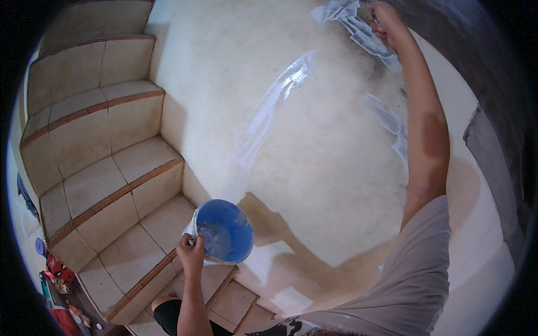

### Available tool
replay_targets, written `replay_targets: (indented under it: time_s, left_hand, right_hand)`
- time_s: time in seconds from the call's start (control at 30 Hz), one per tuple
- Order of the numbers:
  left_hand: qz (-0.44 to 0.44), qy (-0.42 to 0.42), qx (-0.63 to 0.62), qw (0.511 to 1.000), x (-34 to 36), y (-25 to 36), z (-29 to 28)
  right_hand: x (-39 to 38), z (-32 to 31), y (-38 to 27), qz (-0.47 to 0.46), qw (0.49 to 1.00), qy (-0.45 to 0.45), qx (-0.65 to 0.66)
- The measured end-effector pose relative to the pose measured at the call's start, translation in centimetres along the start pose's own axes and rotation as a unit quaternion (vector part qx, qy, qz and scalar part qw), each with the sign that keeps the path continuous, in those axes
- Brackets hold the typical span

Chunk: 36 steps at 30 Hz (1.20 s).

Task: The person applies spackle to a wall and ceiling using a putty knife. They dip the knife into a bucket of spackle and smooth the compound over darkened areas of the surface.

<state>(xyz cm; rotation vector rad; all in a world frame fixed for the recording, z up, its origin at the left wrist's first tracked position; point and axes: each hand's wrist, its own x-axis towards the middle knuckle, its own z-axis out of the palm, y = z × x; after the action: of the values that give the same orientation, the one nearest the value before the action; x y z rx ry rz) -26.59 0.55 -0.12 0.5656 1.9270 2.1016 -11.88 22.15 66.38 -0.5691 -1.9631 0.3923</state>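
My left hand (191, 255) is closed on the rim of a blue-lined bucket (240, 229), which is tilted so that I see into it. Whitish, wet-looking paint coats its bottom and inner side. High up at the right, my right hand (388, 27) is closed against the cream wall (330, 179); what its fingers hold is hidden. Fresh white strokes (353, 28) lie right beside that hand. Farther down the wall are a long shiny white streak (274, 103) and a smaller white patch (386, 119).
Tiled stairs (120, 168) with brown edges climb along the left. Assorted items, among them a red-and-black one (59, 271), sit at the lower left. A dark grey surface (496, 73) borders the wall at the right. My knee (166, 313) shows below the bucket.
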Motion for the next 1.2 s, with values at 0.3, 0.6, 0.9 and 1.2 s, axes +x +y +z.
replay_targets:
  time_s: [0.3,0.6,0.9,1.2]
  left_hand:
    - [0.028,-0.008,-0.024,0.999,-0.3,0.9,1.3]
    - [0.02,-0.017,-0.033,0.999,-0.1,-0.8,2.3]
    - [-0.009,-0.021,-0.074,0.997,-0.7,1.7,1.7]
    - [0.032,-0.009,0.0,0.999,0.2,0.3,1.1]
  right_hand:
    - [5.2,5.3,7.0,-0.298,0.852,0.044,-0.427]
    - [-4.7,8.0,5.6,-0.182,0.899,0.198,-0.345]
    - [-5.6,9.4,5.7,-0.139,0.874,0.168,-0.434]
    - [-2.6,-4.3,6.4,-0.232,0.748,0.183,-0.594]
